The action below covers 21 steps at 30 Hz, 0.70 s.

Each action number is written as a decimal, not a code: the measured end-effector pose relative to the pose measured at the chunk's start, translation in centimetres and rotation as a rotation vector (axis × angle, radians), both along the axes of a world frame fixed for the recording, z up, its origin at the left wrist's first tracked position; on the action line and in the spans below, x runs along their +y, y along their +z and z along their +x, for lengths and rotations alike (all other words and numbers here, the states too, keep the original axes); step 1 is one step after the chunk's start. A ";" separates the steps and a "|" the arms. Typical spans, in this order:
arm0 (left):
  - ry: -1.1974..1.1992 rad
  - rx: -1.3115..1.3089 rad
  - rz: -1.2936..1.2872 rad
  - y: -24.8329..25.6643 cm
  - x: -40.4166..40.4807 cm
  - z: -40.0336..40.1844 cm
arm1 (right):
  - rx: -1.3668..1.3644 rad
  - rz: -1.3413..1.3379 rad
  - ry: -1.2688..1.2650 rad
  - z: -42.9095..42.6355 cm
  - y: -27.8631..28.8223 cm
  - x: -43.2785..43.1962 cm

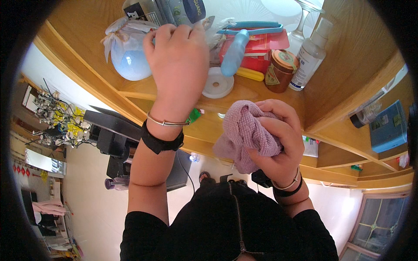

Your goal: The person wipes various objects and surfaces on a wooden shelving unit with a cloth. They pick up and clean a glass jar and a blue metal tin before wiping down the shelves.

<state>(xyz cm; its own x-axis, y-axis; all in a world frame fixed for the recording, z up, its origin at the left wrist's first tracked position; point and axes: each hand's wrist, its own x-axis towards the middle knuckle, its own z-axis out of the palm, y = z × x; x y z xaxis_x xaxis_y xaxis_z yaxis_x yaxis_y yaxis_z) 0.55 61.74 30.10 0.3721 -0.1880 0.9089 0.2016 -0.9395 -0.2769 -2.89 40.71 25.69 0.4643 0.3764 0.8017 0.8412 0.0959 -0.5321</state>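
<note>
My right hand grips a bunched mauve cloth in front of the wooden shelf. My left hand reaches in among the things on the shelf; its fingertips are hidden, so what they touch does not show. Beside it on the left sits a wrapped, tied ball of pale blue stuff. Just right of that hand lies a white round disc with a small central hole. A light blue rounded handle leans over a red box.
A brown lidded jar and a clear spray bottle stand at the shelf's right side. A yellow object lies by the jar. Bottles stand behind my left hand. A blue box sits in the right compartment.
</note>
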 end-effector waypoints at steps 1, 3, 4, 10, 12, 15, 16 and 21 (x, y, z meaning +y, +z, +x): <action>0.000 -0.023 -0.006 -0.1 0.0 0.1 | -0.003 -0.004 -0.002 0.0 0.0 -0.1; 0.017 -0.013 0.005 -0.3 0.1 0.4 | -0.006 -0.021 -0.011 -0.1 0.0 -0.2; 0.025 -0.009 0.009 -0.4 0.1 0.6 | -0.008 -0.030 -0.017 -0.1 0.0 -0.2; 0.197 0.127 0.034 -0.1 -0.5 0.3 | -0.010 -0.060 0.003 0.0 -0.2 -0.7; 0.126 0.099 0.036 -0.1 -0.5 0.7 | -0.013 -0.052 0.010 0.0 -0.3 -0.6; 0.089 0.101 0.034 -0.3 -0.6 0.9 | -0.004 -0.018 0.011 0.0 -0.3 -0.5; 0.088 0.110 0.032 -0.4 -0.6 1.0 | 0.002 -0.004 0.009 0.0 -0.3 -0.5; 0.078 0.042 0.021 -0.6 -0.5 1.3 | 0.015 -0.018 0.024 0.1 -0.5 -0.7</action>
